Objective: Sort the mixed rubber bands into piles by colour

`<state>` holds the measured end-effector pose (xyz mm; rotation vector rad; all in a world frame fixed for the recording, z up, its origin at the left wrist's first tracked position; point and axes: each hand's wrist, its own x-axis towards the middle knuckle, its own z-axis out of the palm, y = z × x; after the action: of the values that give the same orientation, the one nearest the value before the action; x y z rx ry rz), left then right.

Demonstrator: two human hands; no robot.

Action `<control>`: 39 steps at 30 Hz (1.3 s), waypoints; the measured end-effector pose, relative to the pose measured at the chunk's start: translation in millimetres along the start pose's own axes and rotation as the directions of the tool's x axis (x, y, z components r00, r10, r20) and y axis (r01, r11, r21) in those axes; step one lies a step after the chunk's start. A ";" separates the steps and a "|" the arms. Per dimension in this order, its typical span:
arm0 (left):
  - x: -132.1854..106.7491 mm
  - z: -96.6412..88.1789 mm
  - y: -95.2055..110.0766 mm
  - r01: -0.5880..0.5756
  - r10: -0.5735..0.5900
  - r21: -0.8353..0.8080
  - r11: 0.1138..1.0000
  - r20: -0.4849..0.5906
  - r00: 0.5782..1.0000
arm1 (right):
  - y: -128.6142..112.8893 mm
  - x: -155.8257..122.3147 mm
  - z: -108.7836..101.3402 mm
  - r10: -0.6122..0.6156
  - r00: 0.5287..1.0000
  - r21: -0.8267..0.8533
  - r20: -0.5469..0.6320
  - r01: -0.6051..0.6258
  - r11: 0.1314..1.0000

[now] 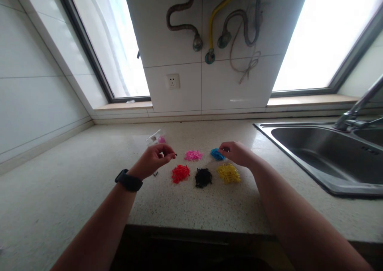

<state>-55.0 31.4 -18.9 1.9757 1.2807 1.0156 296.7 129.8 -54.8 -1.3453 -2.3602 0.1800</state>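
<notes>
My left hand [158,156], with a dark watch on its wrist, is closed in a pinch above the counter, left of the pink pile [193,155]. A small dark piece [176,154] shows at its fingertips, too small to make out fully. At the blue pile [217,154], my right hand [233,152] has its fingers pressed together and touching the pile's right side; what they grip is hidden. Nearer to me lie a red pile [180,173], a black pile [203,177] and a yellow pile [228,173] of small plastic pieces.
Behind my left hand lies a clear plastic bag [155,137] with something pink in it. A small dark piece [155,174] sits on the speckled counter [191,211]. To the right is a steel sink [314,155] with a faucet [347,119]. A tiled wall with pipes stands behind.
</notes>
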 end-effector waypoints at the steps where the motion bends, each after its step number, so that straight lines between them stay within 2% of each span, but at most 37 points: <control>1: 1.8 5.9 8.1 -0.021 0.021 -0.022 1.000 -0.004 1.000 | -0.4 -0.2 -0.3 -0.001 1.000 0.001 -0.007 0.001 1.000; 5: 7.9 29.5 40.7 -0.150 0.149 -0.211 0.966 -0.020 0.989 | -2.9 -1.6 -2.1 -0.002 1.000 0.003 -0.025 0.002 1.000; 9: 13.1 49.7 67.3 -0.238 0.255 -0.495 0.836 -0.033 0.966 | -4.5 -2.7 -3.3 0.001 1.000 0.001 -0.022 -0.001 1.000; 12: 16.2 63.5 70.3 -0.266 0.292 -0.618 0.740 -0.062 0.954 | -4.2 -3.0 -2.8 -0.003 1.000 -0.003 -0.026 0.003 1.000; 15: 17.3 74.9 57.6 -0.229 0.226 -0.650 0.724 -0.089 0.970 | -3.9 -3.4 -2.3 -0.005 1.000 -0.002 -0.027 0.005 1.000; 17: 15.8 78.8 47.8 -0.215 0.193 -0.644 0.734 -0.106 0.976 | -4.5 -3.7 -2.6 -0.006 1.000 -0.005 -0.024 0.006 1.000; 19: 12.7 78.9 41.9 -0.233 0.206 -0.629 0.741 -0.118 0.971 | -5.7 -3.8 -3.4 -0.005 1.000 -0.008 -0.019 0.005 1.000; 26: 5.2 68.8 45.4 -0.341 0.289 -0.635 0.693 -0.189 0.939 | -10.2 -4.9 -6.1 -0.003 1.000 -0.015 -0.007 0.003 1.000; 33: 3.0 65.7 47.8 -0.299 0.297 -0.579 0.758 -0.100 0.950 | -8.8 -4.2 -3.5 -0.021 1.000 -0.018 -0.014 0.020 1.000; 36: 4.6 64.8 47.1 -0.269 0.271 -0.434 0.860 -0.059 0.961 | -8.3 -4.4 -3.1 -0.025 1.000 -0.018 -0.015 0.024 1.000; 39: 9.5 67.4 41.7 -0.259 0.263 -0.113 0.959 0.022 0.964 | -8.7 -4.9 -3.4 -0.021 1.000 -0.015 -0.011 0.020 1.000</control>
<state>24.0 20.6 -20.5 2.1057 0.9391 1.1414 293.4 120.7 -50.4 -1.3254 -2.3701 0.1486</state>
